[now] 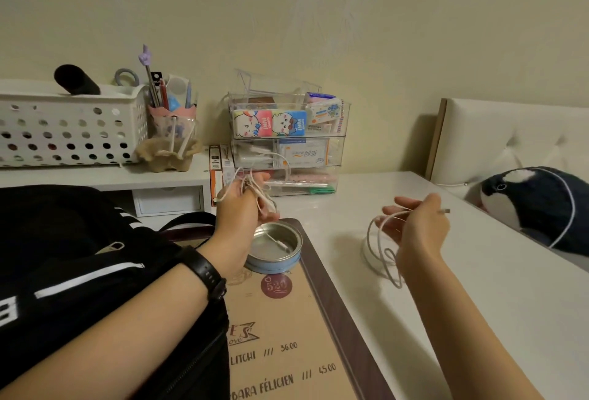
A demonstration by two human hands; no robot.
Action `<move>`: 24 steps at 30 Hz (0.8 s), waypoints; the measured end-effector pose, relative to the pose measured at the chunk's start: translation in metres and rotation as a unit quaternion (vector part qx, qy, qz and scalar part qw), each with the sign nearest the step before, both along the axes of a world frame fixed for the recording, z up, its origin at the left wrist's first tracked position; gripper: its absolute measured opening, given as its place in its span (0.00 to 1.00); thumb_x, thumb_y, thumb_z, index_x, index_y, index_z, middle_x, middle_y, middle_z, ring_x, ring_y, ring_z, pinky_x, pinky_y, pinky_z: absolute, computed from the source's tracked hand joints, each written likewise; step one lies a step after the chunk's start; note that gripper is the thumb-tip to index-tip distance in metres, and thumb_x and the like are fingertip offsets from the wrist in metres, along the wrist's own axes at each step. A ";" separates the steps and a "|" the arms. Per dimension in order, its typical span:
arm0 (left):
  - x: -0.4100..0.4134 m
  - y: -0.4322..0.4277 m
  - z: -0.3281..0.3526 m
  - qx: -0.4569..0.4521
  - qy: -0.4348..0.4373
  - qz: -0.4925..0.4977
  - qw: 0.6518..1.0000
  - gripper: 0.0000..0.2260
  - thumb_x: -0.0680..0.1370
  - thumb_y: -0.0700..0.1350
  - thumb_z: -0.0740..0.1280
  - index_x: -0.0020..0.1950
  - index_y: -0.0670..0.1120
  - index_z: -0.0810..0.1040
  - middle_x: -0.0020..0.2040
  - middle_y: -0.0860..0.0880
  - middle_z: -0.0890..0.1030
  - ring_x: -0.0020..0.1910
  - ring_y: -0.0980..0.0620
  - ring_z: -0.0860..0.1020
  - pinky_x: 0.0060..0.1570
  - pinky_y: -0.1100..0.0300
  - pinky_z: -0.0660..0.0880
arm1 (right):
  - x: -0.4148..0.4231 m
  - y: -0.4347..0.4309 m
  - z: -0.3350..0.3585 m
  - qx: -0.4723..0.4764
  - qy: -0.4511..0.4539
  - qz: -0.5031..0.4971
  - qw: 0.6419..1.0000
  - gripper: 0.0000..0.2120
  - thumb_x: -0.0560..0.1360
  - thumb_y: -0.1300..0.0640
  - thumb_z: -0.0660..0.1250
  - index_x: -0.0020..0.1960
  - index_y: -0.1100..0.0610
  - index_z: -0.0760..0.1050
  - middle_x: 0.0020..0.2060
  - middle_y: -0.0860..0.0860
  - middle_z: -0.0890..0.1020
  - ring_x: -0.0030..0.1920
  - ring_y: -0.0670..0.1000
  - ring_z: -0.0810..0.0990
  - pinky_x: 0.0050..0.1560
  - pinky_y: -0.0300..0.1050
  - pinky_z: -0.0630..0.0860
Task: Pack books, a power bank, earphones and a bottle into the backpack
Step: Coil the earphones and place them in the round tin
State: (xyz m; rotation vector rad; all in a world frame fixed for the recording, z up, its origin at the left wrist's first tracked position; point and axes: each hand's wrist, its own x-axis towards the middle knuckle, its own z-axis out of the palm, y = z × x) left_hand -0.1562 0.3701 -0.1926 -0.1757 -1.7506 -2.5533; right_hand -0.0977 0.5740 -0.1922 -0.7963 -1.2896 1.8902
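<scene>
A black backpack (79, 265) with white stripes lies at the left under my left forearm. My left hand (240, 205) grips a bundle of white earphone cable (259, 192) above a round blue tin (275, 251), which stands open with an earbud lying in it. My right hand (417, 227) pinches a loop of a white cable (382, 246) with a metal plug sticking out past the thumb. A white round object (369, 254) sits behind the loop, partly hidden. The tin rests on a brown framed board (287, 336) with printed text.
A white perforated basket (70, 131) and a pen cup (172, 131) stand on a low shelf at the back left. Clear stacked organizers (287, 144) stand against the wall. A dark plush toy (535, 205) and a bed headboard (510, 138) lie beyond the white desk's (478, 304) right edge.
</scene>
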 end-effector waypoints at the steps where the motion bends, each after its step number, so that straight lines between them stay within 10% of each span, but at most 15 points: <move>1: -0.001 -0.001 0.003 0.020 -0.007 -0.005 1.000 0.09 0.82 0.39 0.58 0.46 0.44 0.77 0.26 0.49 0.67 0.18 0.57 0.64 0.23 0.64 0.72 | 0.000 0.004 -0.002 0.054 -0.016 -0.031 0.998 0.19 0.78 0.54 0.52 0.46 0.64 0.78 0.30 0.57 0.79 0.30 0.54 0.76 0.32 0.43 0.76; 4: 0.001 -0.003 0.015 0.082 -0.023 -0.074 0.994 0.11 0.81 0.37 0.56 0.48 0.45 0.78 0.24 0.50 0.65 0.18 0.58 0.62 0.21 0.66 0.70 | -0.003 0.007 -0.012 0.260 -0.081 -0.063 0.960 0.13 0.75 0.59 0.62 0.57 0.61 0.75 0.36 0.56 0.81 0.38 0.54 0.78 0.42 0.46 0.73; 8: 0.006 -0.006 0.026 0.098 -0.042 -0.212 0.972 0.10 0.81 0.40 0.58 0.50 0.46 0.79 0.28 0.51 0.64 0.18 0.59 0.62 0.20 0.67 0.69 | -0.007 -0.012 -0.022 0.420 -0.134 -0.007 0.897 0.31 0.74 0.62 0.68 0.72 0.60 0.58 0.50 0.58 0.77 0.49 0.55 0.77 0.46 0.36 0.63; 12: 0.015 -0.006 0.030 0.079 -0.058 -0.331 0.938 0.08 0.80 0.41 0.59 0.52 0.44 0.77 0.27 0.52 0.66 0.18 0.60 0.62 0.19 0.66 0.69 | 0.000 -0.038 -0.016 0.615 -0.012 0.036 0.787 0.36 0.72 0.53 0.68 0.75 0.54 0.55 0.70 0.54 0.62 0.68 0.52 0.66 0.66 0.39 0.63; 17: 0.023 -0.007 0.035 0.018 -0.057 -0.397 0.916 0.09 0.76 0.40 0.62 0.42 0.43 0.82 0.27 0.50 0.68 0.16 0.60 0.62 0.15 0.69 0.64 | 0.013 -0.062 -0.004 0.353 0.137 0.427 0.821 0.25 0.73 0.66 0.65 0.69 0.55 0.69 0.56 0.54 0.81 0.55 0.48 0.79 0.57 0.42 0.75; 20: 0.023 -0.012 0.044 -0.058 -0.029 -0.386 0.920 0.07 0.72 0.41 0.67 0.43 0.46 0.85 0.29 0.50 0.70 0.16 0.61 0.61 0.15 0.71 0.60 | 0.010 -0.058 0.002 0.275 0.134 0.375 0.875 0.13 0.76 0.66 0.64 0.59 0.57 0.79 0.40 0.66 0.81 0.36 0.57 0.79 0.45 0.52 0.75; 24: 0.017 -0.023 0.058 -0.265 -0.004 -0.324 0.908 0.14 0.72 0.36 0.71 0.57 0.43 0.77 0.33 0.48 0.79 0.17 0.61 0.63 0.16 0.70 0.61 | 0.008 -0.041 0.009 0.124 0.138 0.280 0.942 0.06 0.78 0.65 0.62 0.51 0.61 0.78 0.33 0.62 0.78 0.37 0.57 0.80 0.48 0.50 0.79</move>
